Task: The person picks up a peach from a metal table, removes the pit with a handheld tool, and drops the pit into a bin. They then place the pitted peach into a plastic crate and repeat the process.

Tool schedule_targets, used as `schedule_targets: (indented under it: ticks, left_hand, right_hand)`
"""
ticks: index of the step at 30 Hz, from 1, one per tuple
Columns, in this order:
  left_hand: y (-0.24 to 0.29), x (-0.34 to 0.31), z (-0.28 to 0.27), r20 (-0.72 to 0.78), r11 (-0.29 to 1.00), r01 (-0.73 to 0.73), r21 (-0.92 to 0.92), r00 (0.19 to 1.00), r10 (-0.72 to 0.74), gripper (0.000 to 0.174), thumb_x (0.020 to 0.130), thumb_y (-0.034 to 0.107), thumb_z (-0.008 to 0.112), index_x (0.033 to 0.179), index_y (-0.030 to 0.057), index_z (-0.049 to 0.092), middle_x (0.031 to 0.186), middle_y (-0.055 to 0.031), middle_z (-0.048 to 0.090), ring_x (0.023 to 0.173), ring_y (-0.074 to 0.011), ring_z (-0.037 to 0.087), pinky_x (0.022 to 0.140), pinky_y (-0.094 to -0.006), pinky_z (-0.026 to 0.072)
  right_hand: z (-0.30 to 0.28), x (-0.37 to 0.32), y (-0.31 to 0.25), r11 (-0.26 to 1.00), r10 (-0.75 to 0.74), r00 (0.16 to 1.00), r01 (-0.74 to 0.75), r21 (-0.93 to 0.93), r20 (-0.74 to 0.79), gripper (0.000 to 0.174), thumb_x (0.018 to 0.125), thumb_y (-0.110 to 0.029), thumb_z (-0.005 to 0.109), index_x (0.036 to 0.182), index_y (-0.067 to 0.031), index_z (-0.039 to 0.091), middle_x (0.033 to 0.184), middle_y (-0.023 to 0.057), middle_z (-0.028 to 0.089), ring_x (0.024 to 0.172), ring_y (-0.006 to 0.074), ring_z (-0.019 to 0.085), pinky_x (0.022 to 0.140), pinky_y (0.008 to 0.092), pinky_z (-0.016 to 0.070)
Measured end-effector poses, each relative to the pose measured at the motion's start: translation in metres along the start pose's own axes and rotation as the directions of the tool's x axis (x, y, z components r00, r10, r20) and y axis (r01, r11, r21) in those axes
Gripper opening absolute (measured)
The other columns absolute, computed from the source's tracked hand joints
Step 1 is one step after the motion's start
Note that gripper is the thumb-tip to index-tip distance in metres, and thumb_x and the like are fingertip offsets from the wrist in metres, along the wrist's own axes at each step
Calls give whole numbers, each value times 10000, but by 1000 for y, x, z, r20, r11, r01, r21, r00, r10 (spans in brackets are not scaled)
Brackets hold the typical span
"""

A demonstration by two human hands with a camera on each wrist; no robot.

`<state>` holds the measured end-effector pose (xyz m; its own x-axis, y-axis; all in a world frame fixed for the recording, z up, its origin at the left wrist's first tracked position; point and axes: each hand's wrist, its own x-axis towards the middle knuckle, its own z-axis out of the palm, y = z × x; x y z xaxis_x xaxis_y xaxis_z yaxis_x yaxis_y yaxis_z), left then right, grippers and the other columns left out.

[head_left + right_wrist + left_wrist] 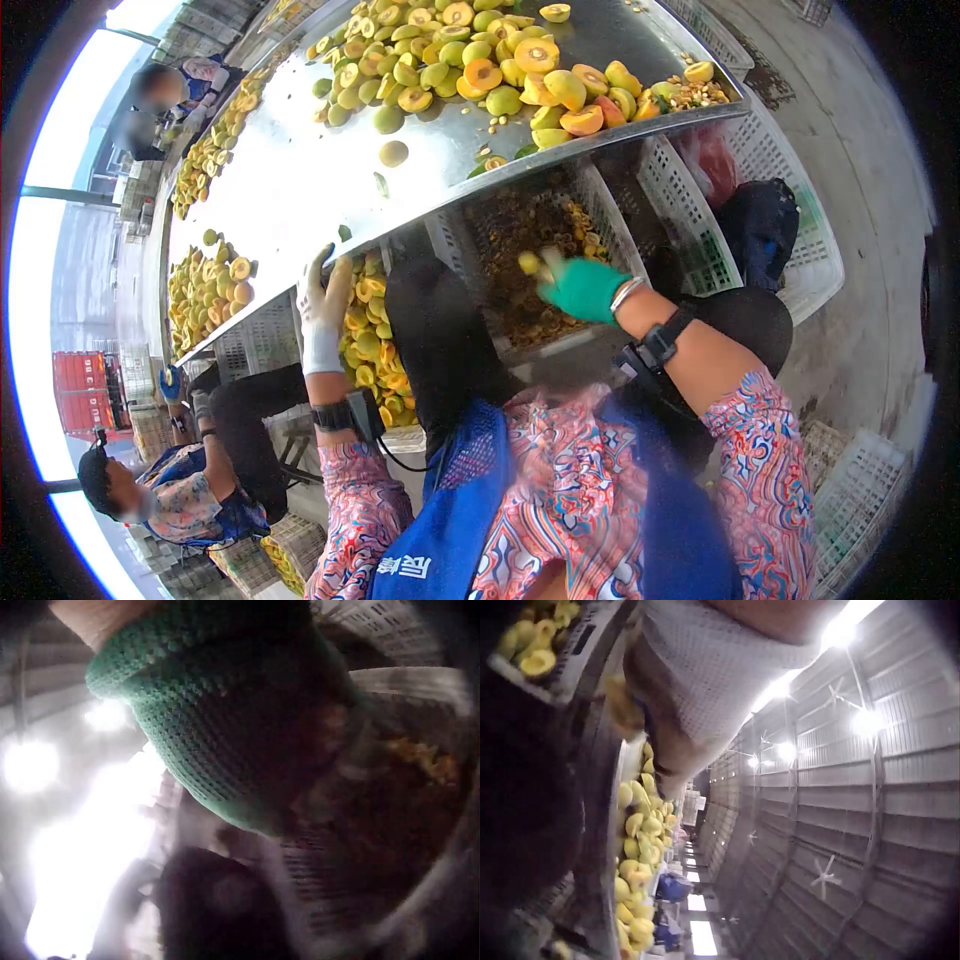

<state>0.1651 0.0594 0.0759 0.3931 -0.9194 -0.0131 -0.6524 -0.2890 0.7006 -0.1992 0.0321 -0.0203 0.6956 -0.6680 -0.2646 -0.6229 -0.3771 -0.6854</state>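
My left hand [324, 310], in a white glove, is at the metal table's near edge, above a crate of yellow-green fruit halves [366, 348]. Its fingers look extended; no fruit shows in them. The left wrist view shows the white glove [705, 682] close up, its fingertips partly hidden. My right hand [585, 288], in a green glove, is blurred over a crate of brown scraps [520, 290]. At its fingertips is a small yellow piece [528, 262], apparently pinched. In the right wrist view the green glove [217, 727] hides its fingers in shadow.
Piles of cut fruit [430, 60] lie on the metal table [290, 180], with loose pits [700, 95] at its right corner. White crates [690, 215] and a dark bag [765, 230] stand at the right. Another person [190, 500] sits at the lower left; more people are farther back.
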Motion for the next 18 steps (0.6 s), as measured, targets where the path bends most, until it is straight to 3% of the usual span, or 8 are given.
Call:
schedule_targets:
  ticks: [1, 5, 9, 11, 13, 14, 17, 18]
  left_hand:
    - [20, 1, -3, -10, 997, 11, 72, 1000, -11, 497, 886, 361, 569, 1277, 61, 512, 1132, -151, 599, 1022, -232, 589, 882, -345, 471]
    - [46, 62, 28, 38, 992, -119, 46, 992, 118, 578, 841, 408, 600, 1319, 106, 483, 1296, -173, 521, 1141, -275, 540, 945, -381, 421]
    - [41, 145, 86, 111, 882, -418, 218, 909, 403, 586, 821, 392, 624, 1322, 125, 478, 1337, -172, 472, 1179, -292, 508, 974, -364, 398]
    - [27, 174, 104, 298, 719, -577, 388, 816, 495, 562, 809, 346, 644, 1306, 126, 501, 1231, -172, 548, 1081, -287, 568, 910, -358, 448]
    - [28, 184, 109, 281, 879, -381, 287, 911, 303, 504, 829, 324, 630, 1268, 98, 527, 1132, -157, 590, 973, -259, 607, 821, -342, 490]
    - [32, 184, 107, 284, 934, -266, 239, 939, 195, 476, 840, 312, 622, 1249, 83, 540, 1083, -150, 611, 919, -245, 627, 776, -334, 511]
    - [43, 152, 84, 456, 783, 52, -620, 836, 305, 406, 913, 237, 560, 1252, 20, 509, 1011, -73, 599, 818, -144, 584, 710, -274, 505]
    - [42, 141, 82, 409, 644, 124, -755, 857, 314, 352, 911, 259, 565, 1164, 15, 547, 1007, -121, 627, 788, -171, 629, 658, -254, 527]
  right_hand:
    - [22, 0, 16, 964, -6, 979, 61, -260, 205, 426, 867, -219, 535, 1222, 10, 474, 1078, 296, 583, 958, 370, 617, 794, 440, 496]
    - [49, 2, 52, 824, -127, 828, 395, -407, 546, 328, 883, -248, 485, 1142, -70, 578, 1091, 248, 599, 953, 360, 615, 778, 468, 493]
    - [-10, -12, -3, 990, 86, 961, -52, -134, 265, 338, 896, -271, 484, 1103, -41, 621, 1092, 242, 593, 951, 386, 602, 846, 485, 467]
    - [-5, -4, 15, 940, -195, 956, 246, -237, 219, 318, 916, -290, 471, 1064, -39, 599, 1017, 246, 591, 890, 389, 604, 777, 477, 479]
    - [-18, -1, 11, 868, -436, 891, 453, -206, 125, 284, 914, -274, 474, 1062, -55, 576, 881, 230, 598, 836, 380, 608, 715, 479, 476]
    - [-40, -9, -19, 959, -35, 992, 0, 285, 121, 291, 894, -279, 501, 1046, -38, 561, 909, 218, 595, 839, 371, 611, 729, 462, 487]
    - [6, 7, 21, 933, -199, 962, 244, -264, 188, 326, 840, -282, 550, 1056, -46, 614, 938, 232, 648, 923, 333, 634, 767, 437, 511]
    - [18, 7, 28, 874, 91, 787, 231, -428, 610, 407, 830, -256, 551, 1196, -84, 591, 1089, 180, 643, 980, 318, 631, 816, 441, 499]
